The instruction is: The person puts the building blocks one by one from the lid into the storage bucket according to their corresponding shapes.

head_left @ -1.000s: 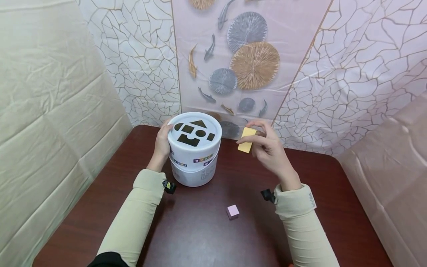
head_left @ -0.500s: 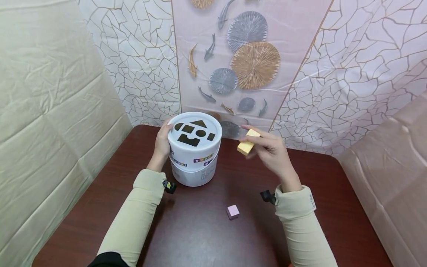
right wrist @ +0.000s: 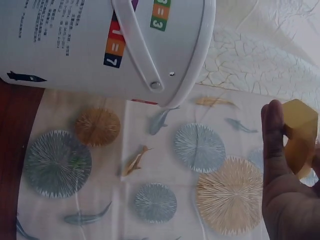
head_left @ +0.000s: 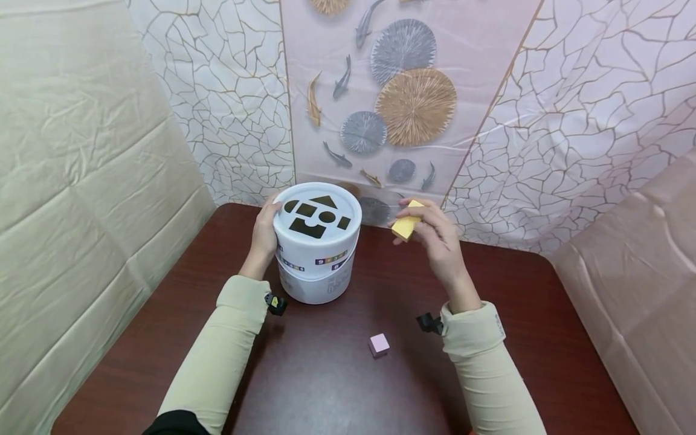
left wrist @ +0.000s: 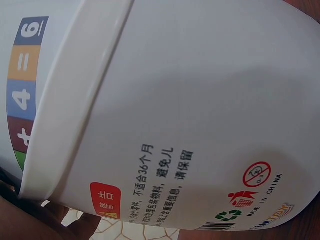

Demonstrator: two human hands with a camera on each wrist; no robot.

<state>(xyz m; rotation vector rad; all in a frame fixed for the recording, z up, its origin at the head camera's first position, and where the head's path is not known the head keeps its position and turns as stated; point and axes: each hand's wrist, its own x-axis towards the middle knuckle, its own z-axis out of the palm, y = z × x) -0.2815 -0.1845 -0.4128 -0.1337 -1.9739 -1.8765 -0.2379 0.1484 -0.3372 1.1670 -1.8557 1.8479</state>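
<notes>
A white shape-sorter bucket stands upright on the table, its lid cut with several shaped holes. My left hand grips the bucket's left side near the top, thumb at the lid's rim. In the left wrist view the bucket's printed wall fills most of the picture. Right of the bucket, my right hand pinches a yellow block in the air. Part of that block is hidden behind fingers in the right wrist view. A small pink cube lies on the table in front.
The dark red-brown table reaches back to a patterned cloth close behind the bucket. Beige cloth walls border it on the left and right. A white carrying handle hangs against the bucket's side.
My right hand has turned the yellow block between its fingers, tilting it, and has shifted slightly left. The left hand, bucket and pink cube have stayed in place.
</notes>
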